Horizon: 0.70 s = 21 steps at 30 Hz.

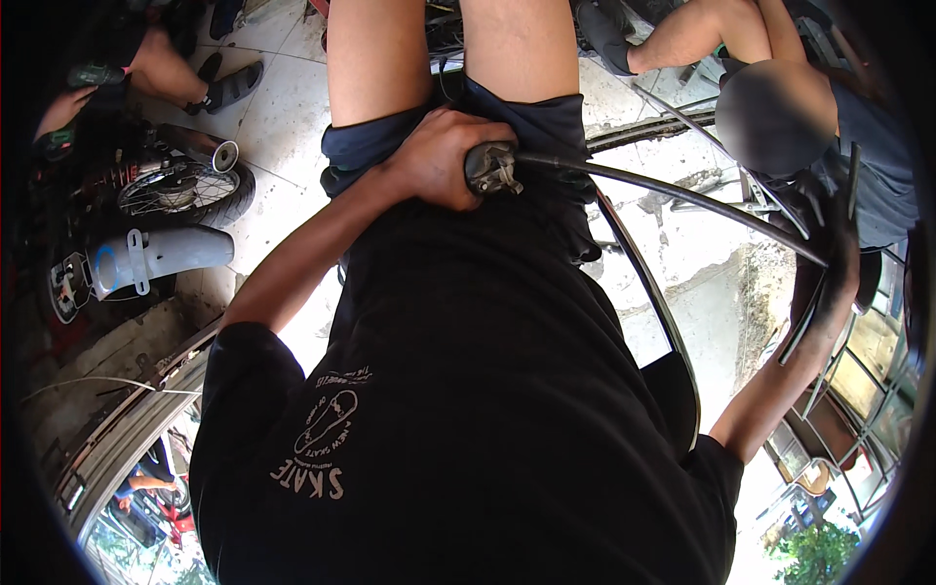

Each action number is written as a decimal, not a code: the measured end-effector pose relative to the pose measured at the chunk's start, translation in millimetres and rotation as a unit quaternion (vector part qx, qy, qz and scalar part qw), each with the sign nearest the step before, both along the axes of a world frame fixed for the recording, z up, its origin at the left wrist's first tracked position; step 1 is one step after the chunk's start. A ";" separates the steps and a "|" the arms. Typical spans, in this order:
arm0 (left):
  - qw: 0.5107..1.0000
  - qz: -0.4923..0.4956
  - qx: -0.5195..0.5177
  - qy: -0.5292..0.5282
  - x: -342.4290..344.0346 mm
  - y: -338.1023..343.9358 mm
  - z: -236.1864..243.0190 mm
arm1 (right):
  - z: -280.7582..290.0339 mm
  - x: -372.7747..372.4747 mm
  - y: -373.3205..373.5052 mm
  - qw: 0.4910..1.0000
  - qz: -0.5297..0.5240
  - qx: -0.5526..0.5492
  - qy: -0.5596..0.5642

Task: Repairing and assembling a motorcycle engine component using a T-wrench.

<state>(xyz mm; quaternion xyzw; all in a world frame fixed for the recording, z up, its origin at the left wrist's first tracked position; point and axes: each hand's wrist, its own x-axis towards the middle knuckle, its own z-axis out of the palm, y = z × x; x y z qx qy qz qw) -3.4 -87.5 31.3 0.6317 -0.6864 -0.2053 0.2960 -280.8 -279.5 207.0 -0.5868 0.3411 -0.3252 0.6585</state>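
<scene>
The left hand closes over one end of a black cable, hiding that end and the fingertips. The grey metal fitting beside its knuckles is too small to identify. The right hand, near the dark rim, is blurred; its grip on the cable is unclear.

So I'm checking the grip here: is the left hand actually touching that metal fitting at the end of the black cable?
Touching. The head view shows the left hand wrapped against the metal fitting where the black cable begins.
</scene>
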 end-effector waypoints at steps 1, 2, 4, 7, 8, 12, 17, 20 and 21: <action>1.000 -0.001 -0.013 0.012 0.3 -0.9 0.9 | 1.3 4.1 5.5 0.959 -0.231 -0.127 0.103; 0.999 -0.002 -0.026 0.025 0.7 -1.7 0.9 | -5.3 -20.0 -13.9 0.982 -0.150 -0.109 -0.046; 0.998 -0.006 -0.033 0.052 2.7 -3.0 -2.8 | -8.4 -55.9 -36.9 0.963 -0.078 -0.254 -0.038; 0.994 -0.009 -0.043 0.102 6.1 -4.4 -5.7 | -0.9 -72.0 -43.2 0.969 0.040 -0.152 -0.191; 0.991 -0.009 -0.047 0.127 7.1 -4.2 -6.0 | -5.0 -71.1 -41.0 0.958 0.065 -0.075 -0.271; 0.989 -0.011 -0.042 0.145 10.3 -3.5 -6.4 | -8.7 -53.2 -24.7 0.899 0.042 0.029 -0.436; 0.979 -0.024 -0.019 0.203 13.3 -2.8 -10.1 | 0.3 -35.0 -22.1 0.836 0.206 0.158 -0.483; 0.971 -0.039 0.013 0.237 14.6 -5.5 -8.1 | 2.0 -23.5 -31.3 0.903 0.221 -0.199 -0.311; 0.971 -0.038 0.013 0.237 15.3 -6.7 -7.8 | 2.3 -18.8 -34.2 0.804 0.196 -0.552 -0.105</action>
